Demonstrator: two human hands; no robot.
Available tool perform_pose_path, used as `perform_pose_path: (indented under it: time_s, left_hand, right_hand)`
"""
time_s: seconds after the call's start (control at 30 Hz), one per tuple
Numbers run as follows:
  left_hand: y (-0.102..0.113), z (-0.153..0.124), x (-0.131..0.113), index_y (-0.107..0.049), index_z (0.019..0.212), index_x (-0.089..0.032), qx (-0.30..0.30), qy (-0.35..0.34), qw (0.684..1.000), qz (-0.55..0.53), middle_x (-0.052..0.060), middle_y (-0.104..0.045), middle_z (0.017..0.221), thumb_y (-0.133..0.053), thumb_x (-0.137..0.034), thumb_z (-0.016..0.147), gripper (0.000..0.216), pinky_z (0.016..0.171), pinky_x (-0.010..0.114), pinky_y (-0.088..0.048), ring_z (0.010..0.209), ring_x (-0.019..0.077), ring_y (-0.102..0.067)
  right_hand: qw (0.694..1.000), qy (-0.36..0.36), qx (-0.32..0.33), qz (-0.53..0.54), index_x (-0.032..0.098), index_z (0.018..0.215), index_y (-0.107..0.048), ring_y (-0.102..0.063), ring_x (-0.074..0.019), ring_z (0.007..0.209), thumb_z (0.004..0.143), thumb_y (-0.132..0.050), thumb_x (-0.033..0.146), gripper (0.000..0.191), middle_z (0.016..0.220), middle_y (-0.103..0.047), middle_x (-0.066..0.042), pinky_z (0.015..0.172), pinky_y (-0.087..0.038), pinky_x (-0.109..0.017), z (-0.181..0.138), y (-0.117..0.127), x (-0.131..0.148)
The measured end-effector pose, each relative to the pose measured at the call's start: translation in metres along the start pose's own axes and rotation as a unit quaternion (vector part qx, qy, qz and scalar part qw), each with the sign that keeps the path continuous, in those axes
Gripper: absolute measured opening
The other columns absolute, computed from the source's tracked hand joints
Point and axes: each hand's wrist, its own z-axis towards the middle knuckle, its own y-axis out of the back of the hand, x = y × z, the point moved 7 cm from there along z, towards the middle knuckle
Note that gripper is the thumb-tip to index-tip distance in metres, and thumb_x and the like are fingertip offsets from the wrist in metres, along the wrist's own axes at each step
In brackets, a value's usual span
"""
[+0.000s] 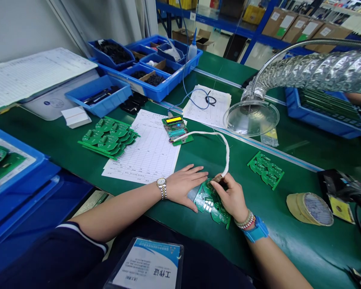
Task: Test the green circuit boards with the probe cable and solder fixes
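A green circuit board [209,200] lies on the green mat near the table's front edge. My left hand [183,185] rests flat beside it, fingers stretched out, touching its left edge. My right hand [233,196] is pinched on a small connector plug [219,179] at the end of a white sleeved cable [227,152], pressed onto the board's top. The cable runs back to a small tester board [177,129] with a lit yellow display.
A stack of green boards [110,137] and a printed sheet [147,150] lie to the left. Another board [266,169] sits to the right, with a tape roll [311,208] beyond. A fume hood on a foil duct [251,117] stands behind, blue parts bins [147,68] at the back.
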Motion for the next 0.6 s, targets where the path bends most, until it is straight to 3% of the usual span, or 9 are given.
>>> perform_pose_path:
  time_s: [0.6]
  left_hand:
    - [-0.0002, 0.0001, -0.0005, -0.029, 0.139, -0.009, 0.003, -0.003, 1.0, 0.009, 0.012, -0.026, 0.146, -0.053, -0.071, 0.066, 0.099, 0.11, 0.049, -0.008, 0.136, 0.0308, -0.016]
  right_hand:
    - [1.0, -0.008, 0.004, -0.002, 0.02, 0.081, -0.053, -0.055, -0.0121, 0.06, 0.081, -0.057, 0.03, 0.011, 0.067, -0.058, 0.002, 0.061, -0.044, -0.024, 0.0, -0.0006, 0.0003]
